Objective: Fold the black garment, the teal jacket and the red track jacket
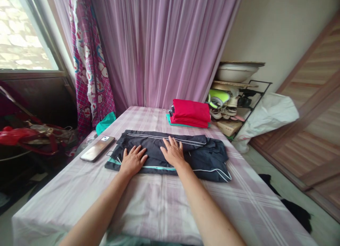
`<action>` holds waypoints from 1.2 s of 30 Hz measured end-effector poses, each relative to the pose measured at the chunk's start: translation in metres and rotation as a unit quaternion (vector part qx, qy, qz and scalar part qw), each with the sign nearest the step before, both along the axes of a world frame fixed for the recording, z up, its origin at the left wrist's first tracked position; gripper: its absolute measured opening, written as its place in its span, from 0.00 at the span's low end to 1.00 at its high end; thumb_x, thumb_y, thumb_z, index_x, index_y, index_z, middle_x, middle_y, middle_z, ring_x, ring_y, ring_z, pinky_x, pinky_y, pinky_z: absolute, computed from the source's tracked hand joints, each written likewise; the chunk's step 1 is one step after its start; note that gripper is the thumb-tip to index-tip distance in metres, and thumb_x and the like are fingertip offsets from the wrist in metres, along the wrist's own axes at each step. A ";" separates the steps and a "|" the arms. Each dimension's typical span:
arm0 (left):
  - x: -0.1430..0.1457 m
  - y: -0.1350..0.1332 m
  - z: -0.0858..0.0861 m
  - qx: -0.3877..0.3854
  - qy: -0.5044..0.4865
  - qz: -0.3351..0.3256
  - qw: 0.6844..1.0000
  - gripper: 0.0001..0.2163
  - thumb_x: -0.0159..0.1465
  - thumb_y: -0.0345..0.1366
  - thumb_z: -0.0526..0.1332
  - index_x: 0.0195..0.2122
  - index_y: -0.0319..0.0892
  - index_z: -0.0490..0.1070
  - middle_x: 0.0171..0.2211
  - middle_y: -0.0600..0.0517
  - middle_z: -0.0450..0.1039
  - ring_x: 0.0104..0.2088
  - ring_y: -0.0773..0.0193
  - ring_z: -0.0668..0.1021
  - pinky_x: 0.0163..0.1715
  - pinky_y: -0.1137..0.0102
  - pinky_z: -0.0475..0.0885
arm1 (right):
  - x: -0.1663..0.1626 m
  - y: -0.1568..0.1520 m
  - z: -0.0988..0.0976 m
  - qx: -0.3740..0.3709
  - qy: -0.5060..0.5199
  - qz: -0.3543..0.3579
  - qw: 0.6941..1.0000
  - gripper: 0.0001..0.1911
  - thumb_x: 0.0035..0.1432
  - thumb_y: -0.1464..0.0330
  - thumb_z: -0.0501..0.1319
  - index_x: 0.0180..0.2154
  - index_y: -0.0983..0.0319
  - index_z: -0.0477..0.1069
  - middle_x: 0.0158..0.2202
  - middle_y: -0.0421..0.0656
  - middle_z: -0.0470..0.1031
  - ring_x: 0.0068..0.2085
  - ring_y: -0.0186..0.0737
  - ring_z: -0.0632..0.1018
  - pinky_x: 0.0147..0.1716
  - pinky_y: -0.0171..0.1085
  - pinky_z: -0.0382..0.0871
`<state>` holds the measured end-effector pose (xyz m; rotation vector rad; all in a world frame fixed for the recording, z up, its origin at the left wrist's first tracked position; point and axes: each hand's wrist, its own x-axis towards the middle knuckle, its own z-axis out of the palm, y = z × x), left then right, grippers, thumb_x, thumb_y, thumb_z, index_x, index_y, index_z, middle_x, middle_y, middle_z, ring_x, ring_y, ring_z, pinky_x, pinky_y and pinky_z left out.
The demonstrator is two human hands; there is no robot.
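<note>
A dark navy garment (207, 157) with white piping and teal trim lies folded into a long bundle across the cloth-covered table. My left hand (132, 160) rests flat on its left part, fingers spread. Flat on the middle of the bundle is my right hand (172, 152), its fingers also stretched out and apart. Neither hand grips anything. What kind of garment it is, I cannot tell from the folds.
A phone (97, 148) lies left of the garment. Behind it sits a stack of folded red clothes (191, 111) over teal cloth. The checked tablecloth (154, 210) covers the table. To the right stand a shoe rack (255, 93) and a white sack (268, 115).
</note>
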<state>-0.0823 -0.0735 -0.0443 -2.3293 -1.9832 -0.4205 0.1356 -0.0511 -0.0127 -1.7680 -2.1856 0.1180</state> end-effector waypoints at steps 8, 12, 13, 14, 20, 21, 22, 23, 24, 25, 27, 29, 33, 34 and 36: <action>0.002 -0.001 0.007 -0.039 0.008 0.005 0.999 0.22 0.70 0.50 0.48 0.62 0.54 0.67 0.66 0.49 0.63 0.67 0.47 0.62 0.64 0.38 0.51 | 0.045 0.003 -0.021 -0.103 -0.029 -0.064 0.992 0.32 0.69 0.52 0.43 0.69 0.56 0.54 0.72 0.51 0.50 0.71 0.53 0.53 0.65 0.62 0.43; 0.001 0.000 0.011 -0.046 -0.003 0.007 0.999 0.21 0.70 0.49 0.50 0.60 0.54 0.69 0.66 0.49 0.64 0.67 0.47 0.63 0.63 0.38 0.52 | 0.089 0.000 -0.022 -0.113 -0.025 -0.123 0.986 0.31 0.70 0.53 0.40 0.68 0.56 0.56 0.72 0.48 0.50 0.71 0.50 0.52 0.65 0.63 0.43; 0.003 -0.001 0.011 -0.045 -0.008 0.011 0.999 0.20 0.70 0.48 0.51 0.59 0.53 0.70 0.65 0.49 0.64 0.66 0.46 0.63 0.63 0.38 0.52 | 0.097 -0.001 -0.023 -0.112 -0.028 -0.131 0.985 0.31 0.70 0.54 0.41 0.68 0.56 0.56 0.72 0.47 0.50 0.71 0.49 0.52 0.65 0.63 0.43; 0.007 -0.003 0.012 -0.040 -0.016 0.013 0.999 0.20 0.69 0.48 0.52 0.58 0.52 0.71 0.65 0.48 0.65 0.66 0.45 0.64 0.63 0.37 0.52 | 0.103 -0.002 -0.024 -0.112 -0.032 -0.138 0.984 0.31 0.70 0.54 0.41 0.68 0.56 0.56 0.72 0.47 0.50 0.71 0.49 0.53 0.65 0.63 0.44; 0.066 -0.021 0.020 0.016 -0.068 -0.125 0.990 0.16 0.67 0.44 0.58 0.54 0.48 0.74 0.53 0.48 0.76 0.53 0.55 0.75 0.60 0.55 0.63 | 0.106 -0.003 -0.029 -0.113 -0.066 -0.159 0.979 0.30 0.70 0.55 0.39 0.68 0.55 0.54 0.72 0.45 0.50 0.70 0.46 0.52 0.66 0.59 0.45; 0.077 -0.022 0.021 0.006 -0.061 -0.139 0.988 0.15 0.66 0.44 0.59 0.51 0.48 0.75 0.50 0.48 0.78 0.50 0.55 0.76 0.56 0.58 0.67 | 0.105 -0.003 -0.029 -0.112 -0.068 -0.159 0.979 0.30 0.70 0.55 0.39 0.68 0.55 0.54 0.72 0.45 0.50 0.70 0.46 0.52 0.66 0.59 0.46; 0.085 -0.022 0.023 -0.006 -0.051 -0.145 0.988 0.14 0.66 0.43 0.60 0.49 0.47 0.76 0.47 0.48 0.78 0.48 0.55 0.77 0.52 0.60 0.69 | 0.105 -0.004 -0.029 -0.111 -0.068 -0.159 0.979 0.30 0.70 0.55 0.39 0.68 0.56 0.54 0.72 0.45 0.50 0.70 0.45 0.53 0.66 0.58 0.46; 0.092 -0.021 0.025 -0.017 -0.040 -0.143 0.989 0.12 0.66 0.42 0.60 0.47 0.47 0.77 0.45 0.48 0.79 0.47 0.55 0.77 0.49 0.61 0.69 | 0.105 -0.004 -0.029 -0.109 -0.068 -0.160 0.979 0.31 0.70 0.55 0.39 0.68 0.56 0.54 0.72 0.45 0.50 0.70 0.45 0.53 0.66 0.57 0.46; 0.096 -0.019 0.027 -0.025 -0.029 -0.138 0.990 0.11 0.66 0.41 0.59 0.45 0.47 0.78 0.43 0.48 0.79 0.46 0.55 0.77 0.47 0.62 0.70 | 0.105 -0.004 -0.029 -0.107 -0.066 -0.163 0.979 0.31 0.70 0.55 0.39 0.69 0.56 0.54 0.72 0.46 0.51 0.70 0.46 0.53 0.66 0.57 0.46; 0.098 -0.017 0.028 -0.033 -0.019 -0.132 0.991 0.11 0.68 0.40 0.57 0.44 0.47 0.78 0.42 0.48 0.79 0.45 0.55 0.77 0.46 0.62 0.69 | 0.105 -0.004 -0.029 -0.104 -0.065 -0.168 0.978 0.31 0.70 0.55 0.39 0.69 0.57 0.54 0.72 0.46 0.51 0.70 0.47 0.53 0.66 0.57 0.46; 0.097 -0.014 0.031 -0.046 -0.002 -0.126 0.991 0.13 0.70 0.38 0.53 0.40 0.47 0.78 0.40 0.48 0.78 0.44 0.56 0.77 0.45 0.62 0.69 | 0.106 -0.004 -0.029 -0.101 -0.060 -0.180 0.977 0.31 0.70 0.54 0.40 0.69 0.56 0.54 0.71 0.46 0.51 0.70 0.49 0.52 0.66 0.57 0.46; 0.095 -0.013 0.032 -0.049 0.007 -0.128 0.991 0.13 0.70 0.38 0.53 0.40 0.47 0.78 0.42 0.48 0.78 0.46 0.56 0.76 0.45 0.62 0.68 | 0.106 -0.003 -0.030 -0.101 -0.058 -0.190 0.975 0.32 0.70 0.53 0.40 0.69 0.56 0.54 0.72 0.47 0.51 0.70 0.51 0.52 0.66 0.57 0.45; 0.095 -0.014 0.035 -0.046 0.012 -0.122 0.991 0.12 0.66 0.43 0.60 0.48 0.47 0.75 0.48 0.48 0.76 0.50 0.54 0.75 0.46 0.62 0.68 | 0.105 -0.003 -0.030 -0.104 -0.062 -0.194 0.974 0.32 0.70 0.53 0.40 0.69 0.56 0.54 0.72 0.49 0.49 0.70 0.51 0.53 0.65 0.56 0.45; 0.096 -0.013 0.036 -0.051 0.020 -0.123 0.991 0.12 0.66 0.42 0.60 0.48 0.47 0.75 0.48 0.48 0.76 0.49 0.53 0.75 0.46 0.62 0.68 | 0.105 -0.003 -0.030 -0.105 -0.063 -0.193 0.974 0.32 0.70 0.52 0.40 0.69 0.56 0.54 0.72 0.49 0.49 0.70 0.51 0.53 0.65 0.56 0.45; 0.099 -0.012 0.038 -0.062 0.039 -0.128 0.989 0.10 0.67 0.40 0.58 0.45 0.46 0.76 0.45 0.48 0.77 0.48 0.54 0.76 0.44 0.63 0.69 | 0.105 -0.003 -0.030 -0.106 -0.065 -0.190 0.974 0.32 0.70 0.52 0.39 0.69 0.56 0.54 0.72 0.48 0.50 0.70 0.50 0.53 0.65 0.56 0.45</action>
